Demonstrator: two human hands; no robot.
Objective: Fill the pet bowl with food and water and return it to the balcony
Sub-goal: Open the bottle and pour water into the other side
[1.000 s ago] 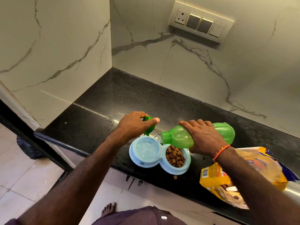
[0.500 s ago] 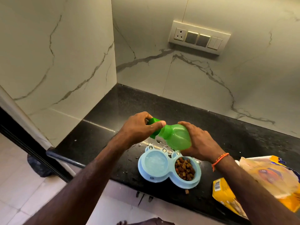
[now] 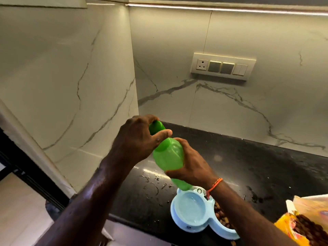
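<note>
Bottle (image 3: 168,157) now raised upright, above bowl (image 3: 193,212), between both hands.

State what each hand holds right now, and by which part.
Right hand grips the green bottle around its body; left hand holds the green cap at the bottle's neck.

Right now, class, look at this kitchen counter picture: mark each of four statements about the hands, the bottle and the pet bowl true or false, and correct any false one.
1. The left hand grips the cap of the green bottle. True.
2. The right hand rests flat on the counter. False: it holds the bottle's body.
3. The blue pet bowl has kibble in one compartment. True.
4. The food bag sits left of the bowl. False: it sits to the right.
</note>
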